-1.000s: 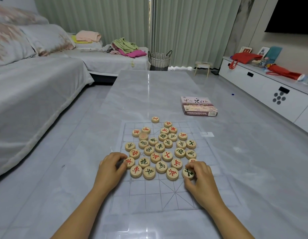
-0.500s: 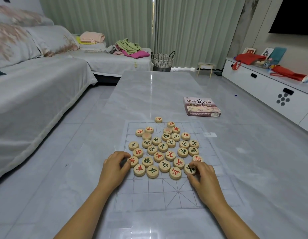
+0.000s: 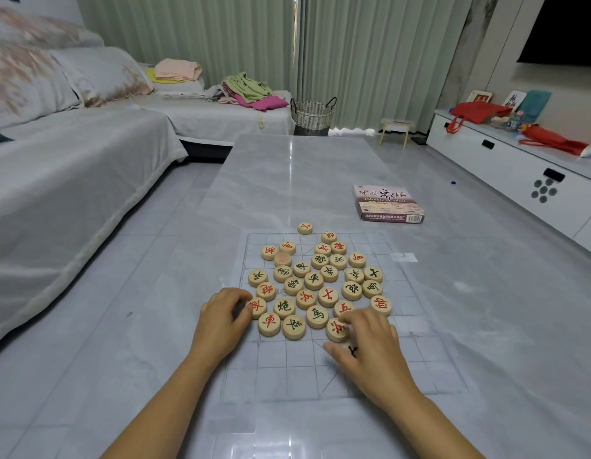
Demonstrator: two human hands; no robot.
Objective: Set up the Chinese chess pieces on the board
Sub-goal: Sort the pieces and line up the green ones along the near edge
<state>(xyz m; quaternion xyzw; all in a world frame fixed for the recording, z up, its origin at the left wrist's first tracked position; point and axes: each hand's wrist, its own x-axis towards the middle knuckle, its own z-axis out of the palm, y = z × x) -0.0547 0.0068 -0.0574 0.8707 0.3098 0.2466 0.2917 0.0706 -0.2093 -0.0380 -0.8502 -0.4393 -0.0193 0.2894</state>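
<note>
- One view only, from a wide-angle camera worn on the person's head, so no second view shares the scene.
- It faces forward and down along the worktop (image 3: 297, 180).
- Both forearms enter from the bottom edge; the board (image 3: 400, 369) sits close, at lower centre.
- The room's far curtains (image 3: 370, 54) fill the upper frame.
</note>
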